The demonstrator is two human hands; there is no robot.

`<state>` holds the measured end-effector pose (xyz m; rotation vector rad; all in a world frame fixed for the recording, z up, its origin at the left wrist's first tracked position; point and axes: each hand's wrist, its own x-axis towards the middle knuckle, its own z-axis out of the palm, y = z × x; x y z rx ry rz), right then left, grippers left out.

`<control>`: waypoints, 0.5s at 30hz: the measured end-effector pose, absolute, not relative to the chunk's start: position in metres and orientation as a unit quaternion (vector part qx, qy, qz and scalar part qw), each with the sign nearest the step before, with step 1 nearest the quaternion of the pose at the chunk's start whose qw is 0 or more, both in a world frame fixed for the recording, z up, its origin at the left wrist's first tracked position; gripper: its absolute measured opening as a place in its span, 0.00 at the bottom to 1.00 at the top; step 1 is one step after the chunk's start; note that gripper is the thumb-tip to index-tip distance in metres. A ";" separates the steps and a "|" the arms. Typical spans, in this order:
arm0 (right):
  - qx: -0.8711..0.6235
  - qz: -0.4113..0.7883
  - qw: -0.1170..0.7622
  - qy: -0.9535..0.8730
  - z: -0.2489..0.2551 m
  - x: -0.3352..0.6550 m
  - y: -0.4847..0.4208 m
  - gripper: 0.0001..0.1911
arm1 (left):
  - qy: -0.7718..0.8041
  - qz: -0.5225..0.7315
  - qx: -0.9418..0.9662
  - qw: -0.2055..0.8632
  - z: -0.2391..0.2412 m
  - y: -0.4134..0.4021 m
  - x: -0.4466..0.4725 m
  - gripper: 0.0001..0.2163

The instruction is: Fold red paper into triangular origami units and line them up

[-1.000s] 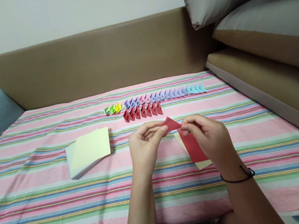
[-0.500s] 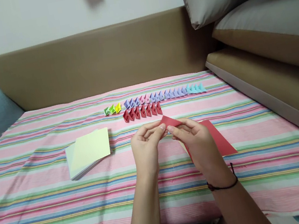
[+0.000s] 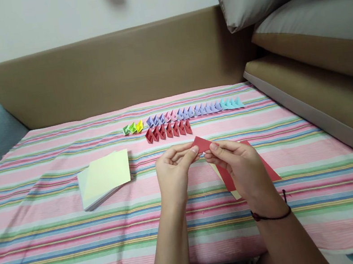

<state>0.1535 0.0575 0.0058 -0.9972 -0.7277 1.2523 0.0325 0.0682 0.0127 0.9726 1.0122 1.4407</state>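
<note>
A small folded piece of red paper (image 3: 201, 143) is held up between my two hands. My left hand (image 3: 173, 167) pinches its left corner between thumb and fingers. At the paper's right corner, my right hand (image 3: 241, 162) grips with thumb and fingers closed. Beneath the right hand lie red paper sheets (image 3: 264, 164), partly covered by it, with a pale yellow sheet (image 3: 236, 194) showing under their left edge. Beyond the hands stands a row of folded red paper boats (image 3: 169, 130).
Behind the red boats runs a longer row of purple, pink and blue paper boats (image 3: 185, 113), with green and yellow ones (image 3: 133, 128) at its left. A stack of pale paper (image 3: 105, 176) lies left on the striped cloth (image 3: 62, 243). Cushions (image 3: 315, 66) border the right side.
My right hand has shifted rightward, its thumb sliding along the red paper's edge to the right corner. The left hand has barely moved and keeps its pinch.
</note>
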 end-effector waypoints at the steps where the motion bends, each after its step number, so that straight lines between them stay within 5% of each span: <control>1: -0.440 0.548 0.635 -0.322 0.005 0.154 0.058 0.10 | 0.424 0.605 0.409 0.536 0.013 0.068 0.032 0.10; 15: -0.449 0.532 0.626 -0.352 0.006 0.156 0.058 0.11 | 0.434 0.607 0.386 0.542 0.015 0.069 0.028 0.10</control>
